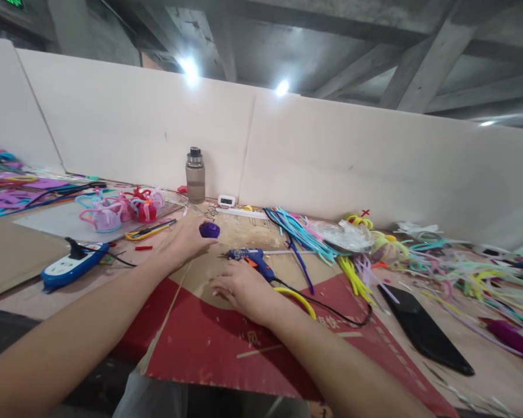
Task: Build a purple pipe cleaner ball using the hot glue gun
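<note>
My left hand is closed on a small dark purple fuzzy coil, held between thumb and fingers above the cardboard. My right hand has its fingers loosely apart and rests low over the cardboard sheet, holding nothing that I can see. Just beyond it lies a blue hot glue gun with its nozzle to the left. A glue stick sticks out of its back. To the right of the gun is a dark blue pipe cleaner.
A power strip and a yellow utility knife lie at left, near several small pipe-cleaner baskets. A water bottle stands by the partition. On the right are bundled pipe cleaners and a black flat case.
</note>
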Demonstrator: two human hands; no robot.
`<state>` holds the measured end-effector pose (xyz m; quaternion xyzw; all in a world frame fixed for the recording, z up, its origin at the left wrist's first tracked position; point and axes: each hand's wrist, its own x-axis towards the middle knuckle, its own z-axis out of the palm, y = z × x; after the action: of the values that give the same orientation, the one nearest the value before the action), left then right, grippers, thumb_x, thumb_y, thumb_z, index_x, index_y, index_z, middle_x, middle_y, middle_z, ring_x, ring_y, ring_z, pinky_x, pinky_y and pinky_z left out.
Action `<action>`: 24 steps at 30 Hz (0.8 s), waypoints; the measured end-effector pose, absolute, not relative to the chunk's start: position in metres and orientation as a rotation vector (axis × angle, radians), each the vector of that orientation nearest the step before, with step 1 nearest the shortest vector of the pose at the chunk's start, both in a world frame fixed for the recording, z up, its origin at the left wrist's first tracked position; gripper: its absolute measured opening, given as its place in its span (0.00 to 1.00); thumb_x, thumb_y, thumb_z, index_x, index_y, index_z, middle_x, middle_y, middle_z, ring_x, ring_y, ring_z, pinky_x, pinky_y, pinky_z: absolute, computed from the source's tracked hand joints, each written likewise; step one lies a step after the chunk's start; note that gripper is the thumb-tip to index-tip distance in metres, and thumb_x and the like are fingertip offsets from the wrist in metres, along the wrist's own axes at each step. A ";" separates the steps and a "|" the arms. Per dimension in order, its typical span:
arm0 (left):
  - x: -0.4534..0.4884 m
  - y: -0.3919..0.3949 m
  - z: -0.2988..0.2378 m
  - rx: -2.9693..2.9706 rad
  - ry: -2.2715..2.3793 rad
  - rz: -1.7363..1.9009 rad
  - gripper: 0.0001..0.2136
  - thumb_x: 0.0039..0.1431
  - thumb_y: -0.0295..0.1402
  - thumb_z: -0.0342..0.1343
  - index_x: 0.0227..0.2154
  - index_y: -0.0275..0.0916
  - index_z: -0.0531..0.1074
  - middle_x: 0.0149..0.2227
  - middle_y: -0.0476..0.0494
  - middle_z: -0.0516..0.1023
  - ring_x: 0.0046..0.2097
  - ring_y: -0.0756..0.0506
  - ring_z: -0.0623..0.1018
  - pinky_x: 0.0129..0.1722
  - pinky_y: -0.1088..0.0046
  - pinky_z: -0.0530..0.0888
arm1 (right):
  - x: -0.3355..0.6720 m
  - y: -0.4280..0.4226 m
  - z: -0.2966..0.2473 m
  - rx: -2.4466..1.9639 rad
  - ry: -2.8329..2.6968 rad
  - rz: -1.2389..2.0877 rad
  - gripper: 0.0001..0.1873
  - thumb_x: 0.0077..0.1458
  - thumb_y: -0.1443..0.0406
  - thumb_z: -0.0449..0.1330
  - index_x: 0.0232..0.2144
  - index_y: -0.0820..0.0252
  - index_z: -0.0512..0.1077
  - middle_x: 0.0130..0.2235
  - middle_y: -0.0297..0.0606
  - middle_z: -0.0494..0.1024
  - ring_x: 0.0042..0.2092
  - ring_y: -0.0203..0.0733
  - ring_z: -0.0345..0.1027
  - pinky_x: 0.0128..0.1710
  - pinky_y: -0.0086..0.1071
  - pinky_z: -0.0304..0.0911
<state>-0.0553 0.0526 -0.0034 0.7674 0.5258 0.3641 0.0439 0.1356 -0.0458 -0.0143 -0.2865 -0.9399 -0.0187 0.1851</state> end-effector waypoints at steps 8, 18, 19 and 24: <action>-0.057 0.057 -0.006 2.198 1.334 1.205 0.21 0.43 0.40 0.64 0.41 0.37 0.73 0.40 0.41 0.79 0.42 0.41 0.77 0.45 0.62 0.73 | 0.141 -0.040 -0.020 -0.786 -2.463 0.182 0.09 0.61 0.68 0.55 0.39 0.60 0.76 0.37 0.40 0.79 0.41 0.39 0.69 0.44 0.31 0.62; -0.056 0.049 -0.004 2.323 1.403 1.240 0.18 0.46 0.35 0.64 0.41 0.38 0.73 0.43 0.41 0.78 0.45 0.41 0.76 0.49 0.59 0.72 | 0.173 -0.031 0.005 -1.420 -2.074 0.011 0.07 0.57 0.65 0.58 0.35 0.61 0.75 0.37 0.47 0.78 0.42 0.47 0.69 0.44 0.40 0.61; -0.055 0.046 -0.002 2.435 1.371 1.239 0.17 0.48 0.34 0.64 0.43 0.39 0.72 0.44 0.40 0.77 0.48 0.40 0.75 0.51 0.59 0.70 | 0.178 -0.029 0.005 -1.555 -2.069 -0.048 0.09 0.56 0.62 0.60 0.35 0.63 0.74 0.38 0.50 0.77 0.42 0.50 0.69 0.44 0.41 0.61; -0.048 0.028 0.010 2.769 1.104 1.485 0.14 0.56 0.31 0.59 0.46 0.39 0.70 0.49 0.37 0.73 0.54 0.41 0.71 0.54 0.59 0.68 | 0.191 -0.020 -0.008 -1.928 -2.208 0.205 0.16 0.51 0.54 0.62 0.29 0.62 0.75 0.33 0.51 0.78 0.35 0.50 0.72 0.35 0.36 0.61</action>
<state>-0.0480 0.0277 0.0097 0.8277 0.3299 0.4440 -0.0942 0.1914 -0.0201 -0.0083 -0.6528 -0.7475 0.0693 0.1016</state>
